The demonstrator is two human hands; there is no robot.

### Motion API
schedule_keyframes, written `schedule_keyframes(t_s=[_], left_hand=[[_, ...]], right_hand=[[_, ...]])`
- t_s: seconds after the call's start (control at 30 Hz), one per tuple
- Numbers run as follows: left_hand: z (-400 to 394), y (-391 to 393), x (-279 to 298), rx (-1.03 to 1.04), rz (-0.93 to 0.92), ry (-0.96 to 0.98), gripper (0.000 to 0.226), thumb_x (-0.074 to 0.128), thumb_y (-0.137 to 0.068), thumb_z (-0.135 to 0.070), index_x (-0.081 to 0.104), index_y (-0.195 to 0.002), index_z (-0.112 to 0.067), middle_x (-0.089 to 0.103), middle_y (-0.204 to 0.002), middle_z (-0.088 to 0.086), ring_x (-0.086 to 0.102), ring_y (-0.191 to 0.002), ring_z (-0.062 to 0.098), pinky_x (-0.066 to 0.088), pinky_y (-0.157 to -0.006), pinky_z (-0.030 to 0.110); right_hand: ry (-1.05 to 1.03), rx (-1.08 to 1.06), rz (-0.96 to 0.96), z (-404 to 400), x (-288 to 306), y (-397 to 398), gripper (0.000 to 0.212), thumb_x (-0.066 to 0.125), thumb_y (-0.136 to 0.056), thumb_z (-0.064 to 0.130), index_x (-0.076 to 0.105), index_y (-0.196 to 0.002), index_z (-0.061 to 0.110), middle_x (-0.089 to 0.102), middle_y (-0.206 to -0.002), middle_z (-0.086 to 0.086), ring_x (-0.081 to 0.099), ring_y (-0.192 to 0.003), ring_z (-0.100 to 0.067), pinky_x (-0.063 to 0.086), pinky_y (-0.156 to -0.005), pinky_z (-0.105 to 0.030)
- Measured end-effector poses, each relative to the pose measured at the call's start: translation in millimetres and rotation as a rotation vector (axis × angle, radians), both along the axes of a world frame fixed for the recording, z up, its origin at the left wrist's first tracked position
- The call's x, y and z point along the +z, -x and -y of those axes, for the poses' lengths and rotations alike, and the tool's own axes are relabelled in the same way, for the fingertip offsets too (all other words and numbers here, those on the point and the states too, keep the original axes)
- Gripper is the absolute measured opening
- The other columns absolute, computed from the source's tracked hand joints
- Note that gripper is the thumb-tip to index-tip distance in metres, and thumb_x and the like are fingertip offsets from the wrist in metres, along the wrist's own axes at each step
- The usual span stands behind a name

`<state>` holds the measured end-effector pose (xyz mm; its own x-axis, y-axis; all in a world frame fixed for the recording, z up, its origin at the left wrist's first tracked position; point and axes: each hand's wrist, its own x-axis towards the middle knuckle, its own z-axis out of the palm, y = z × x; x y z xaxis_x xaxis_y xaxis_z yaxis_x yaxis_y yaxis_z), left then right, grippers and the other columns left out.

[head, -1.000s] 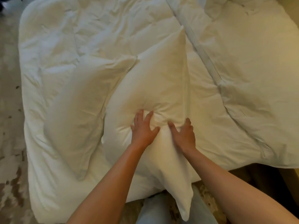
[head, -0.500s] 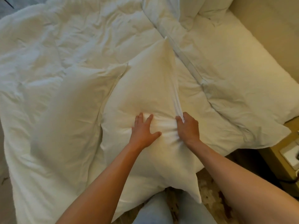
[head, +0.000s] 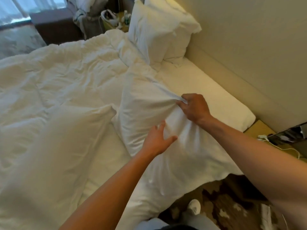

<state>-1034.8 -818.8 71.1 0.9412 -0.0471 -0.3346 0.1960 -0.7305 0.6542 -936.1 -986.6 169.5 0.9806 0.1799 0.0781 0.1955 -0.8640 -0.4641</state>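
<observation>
A white pillow [head: 146,117] lies across the near side of the bed, on a white duvet [head: 54,77]. My right hand [head: 194,108] grips a bunch of the pillow's cover at its right edge, pulling the fabric taut. My left hand [head: 157,140] lies on the pillow's near part with fingers spread, pressing into it. A second white pillow [head: 54,141] lies to the left of the first.
Two more pillows [head: 159,29] stand against the wall at the head of the bed. Bare mattress sheet [head: 204,90] shows along the wall. A bedside table [head: 272,138] with cables is at right. Patterned carpet [head: 229,201] is below, dark furniture [head: 56,27] beyond the bed.
The view has swung up and right, showing the head of the bed. My right hand has moved up along the pillow's edge and bunched the cover; my left hand stays pressed on the pillow.
</observation>
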Motion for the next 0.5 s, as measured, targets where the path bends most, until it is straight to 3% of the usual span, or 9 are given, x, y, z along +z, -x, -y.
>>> schedule_keyframes(t_s=[0.07, 0.17, 0.3, 0.4, 0.5], left_hand=[[20, -9, 15, -0.059, 0.050, 0.004, 0.086, 0.055, -0.079, -0.077, 0.032, -0.152, -0.037, 0.048, -0.147, 0.002, 0.055, -0.129, 0.025, 0.046, -0.092, 0.034], [46, -33, 42, -0.083, 0.203, -0.001, 0.070, 0.062, -0.086, -0.061, 0.044, -0.145, -0.029, 0.049, -0.141, 0.002, 0.060, -0.119, 0.024, 0.049, -0.091, 0.033], [94, -77, 69, -0.117, 0.342, -0.014, 0.078, 0.062, -0.089, -0.054, 0.030, -0.155, -0.028, 0.028, -0.160, 0.001, 0.063, -0.113, 0.023, 0.054, -0.096, 0.040], [143, -108, 71, -0.234, 0.331, -0.095, 0.078, 0.060, -0.093, -0.041, 0.019, -0.159, -0.033, 0.013, -0.169, -0.002, 0.065, -0.113, 0.025, 0.052, -0.100, 0.043], [188, -127, 51, -0.368, 0.224, -0.195, 0.060, 0.051, -0.099, -0.027, 0.033, -0.156, -0.026, 0.030, -0.160, 0.008, 0.056, -0.128, 0.031, 0.049, -0.105, 0.045]], right_hand=[[-0.002, -0.012, 0.027, 29, 18, 4, 0.046, 0.069, -0.094, 0.031, 0.042, -0.058, 0.024, 0.057, -0.066, -0.003, 0.059, -0.071, -0.032, 0.038, -0.061, -0.037], [-0.007, -0.021, 0.071, 84, 35, 14, 0.046, 0.071, -0.093, 0.030, 0.041, -0.058, 0.026, 0.051, -0.059, 0.002, 0.053, -0.063, -0.027, 0.040, -0.060, -0.039], [-0.038, -0.041, 0.077, 167, 40, 22, 0.022, 0.075, -0.090, 0.034, 0.067, -0.073, 0.022, 0.066, -0.068, 0.002, 0.061, -0.069, -0.023, 0.047, -0.064, -0.040], [-0.089, -0.057, 0.021, 223, 26, 26, 0.013, 0.076, -0.089, 0.035, 0.077, -0.084, 0.023, 0.075, -0.080, 0.003, 0.068, -0.079, -0.022, 0.053, -0.073, -0.042], [-0.157, -0.076, -0.092, 275, -3, 26, 0.012, 0.076, -0.089, 0.035, 0.078, -0.086, 0.024, 0.075, -0.081, 0.005, 0.069, -0.081, -0.018, 0.055, -0.077, -0.044]])
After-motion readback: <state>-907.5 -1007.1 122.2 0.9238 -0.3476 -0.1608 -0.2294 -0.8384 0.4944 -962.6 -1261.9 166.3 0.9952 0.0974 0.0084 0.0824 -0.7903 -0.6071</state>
